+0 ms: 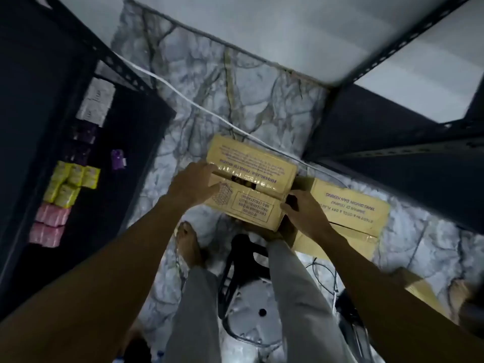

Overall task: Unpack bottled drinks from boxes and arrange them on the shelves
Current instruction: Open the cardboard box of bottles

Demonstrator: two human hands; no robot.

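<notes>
Cardboard box (251, 184): tan, purple print, taped top seam split open.

Both bare arms outstretched, left hand (193, 183) flat with fingers spread, right hand (305, 214) lower, fingers bent.

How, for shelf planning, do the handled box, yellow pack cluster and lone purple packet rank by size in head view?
Largest first:
handled box
yellow pack cluster
lone purple packet
Nearness differs, so real sizes are unsure.
</notes>
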